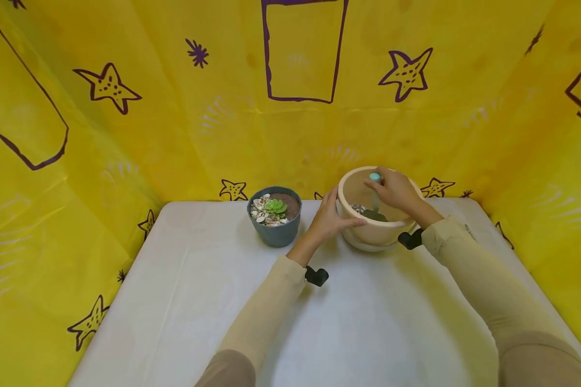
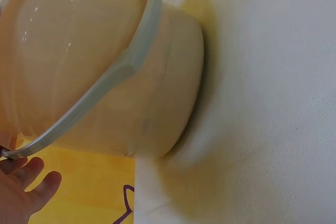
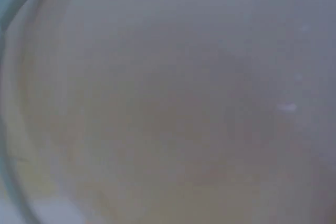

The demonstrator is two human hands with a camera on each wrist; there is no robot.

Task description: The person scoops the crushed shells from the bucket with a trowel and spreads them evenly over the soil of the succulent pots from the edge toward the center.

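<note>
A cream bucket (image 1: 363, 235) stands upright toward the back right of the table. My left hand (image 1: 330, 219) holds its near left side, with the thumb along the rim and the fingers on the outer wall. Inside the bucket, my right hand (image 1: 398, 189) grips the light-blue-ended handle of a small trowel (image 1: 375, 177). Its dark green blade points down near some pebble-like bits (image 1: 357, 207). In the left wrist view, the bucket's grey carrying handle (image 2: 113, 74) hangs down across the wall. The right wrist view is blurred, showing mostly the bucket's wall (image 3: 168, 114).
A grey-blue pot (image 1: 274, 234) stands left of the bucket, holding a green succulent (image 1: 275, 206), white pebbles or shells and brown soil. The white table (image 1: 213, 285) meets a yellow patterned curtain (image 1: 290, 140) at the back and sides.
</note>
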